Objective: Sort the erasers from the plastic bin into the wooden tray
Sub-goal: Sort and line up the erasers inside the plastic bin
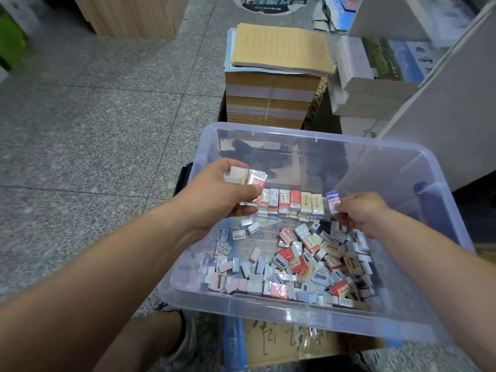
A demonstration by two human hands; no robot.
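While a bunch of erasers [245, 175] sits loosely gripped in the left hand [214, 197], one could slip and drop back among the rest! The right hand [359, 213] pinches a blue-labelled eraser [333, 201] by its end, which looks a shaky hold. Both hover inside the clear plastic bin [402, 167], which holds a neat row [292, 202] at the back and a loose pile [308, 261] in front. No wooden tray in sight.

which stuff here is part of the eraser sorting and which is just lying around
Job: plastic bin, loose erasers, lined-up row of erasers, left hand gripping several, right hand pinching one.
Lying about: paper stack, white packages, cardboard.
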